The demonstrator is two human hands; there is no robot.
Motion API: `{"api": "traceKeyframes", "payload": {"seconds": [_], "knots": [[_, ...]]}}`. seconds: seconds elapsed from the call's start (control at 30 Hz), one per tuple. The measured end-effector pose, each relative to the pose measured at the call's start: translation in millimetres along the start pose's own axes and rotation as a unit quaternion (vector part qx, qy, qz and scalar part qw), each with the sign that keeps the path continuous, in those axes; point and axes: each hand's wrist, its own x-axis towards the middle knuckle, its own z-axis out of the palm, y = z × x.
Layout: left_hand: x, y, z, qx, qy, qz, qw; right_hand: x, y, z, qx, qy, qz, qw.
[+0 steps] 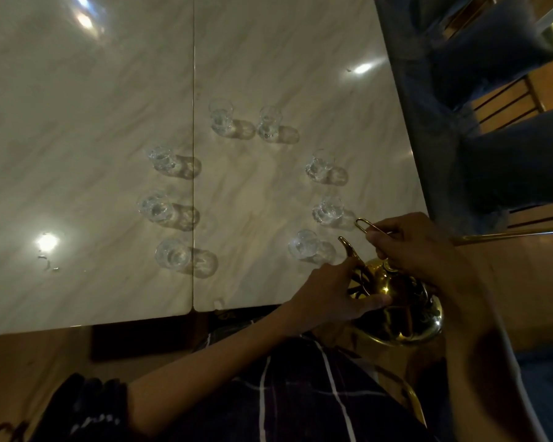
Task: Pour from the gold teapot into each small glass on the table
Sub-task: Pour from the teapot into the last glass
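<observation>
The gold teapot [403,311] hangs just off the table's near right corner, its curved spout [348,248] pointing toward the closest clear glass [304,245]. My right hand [419,247] grips the teapot's thin gold handle from above. My left hand [336,295] presses against the pot's left side below the spout. Several small clear glasses stand in a ring on the marble table [253,74], among them one [328,210] right by the handle's loop and one [173,253] at the near left.
A seam [193,154] runs down the table top. Blue upholstered chairs [492,122] stand along the table's right edge. A gold rail [508,236] crosses behind my right hand. My checked clothing [300,393] fills the lower middle.
</observation>
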Motion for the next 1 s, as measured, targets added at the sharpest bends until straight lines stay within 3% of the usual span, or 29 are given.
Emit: {"api": "traceKeyframes", "payload": {"seconds": [1.0], "knots": [[-2.4,2.8,-1.3,-0.001,-0.004,-0.01,1.0,-3.2,-8.0,-2.3,0.0,-0.007,0.007,1.0]]}}
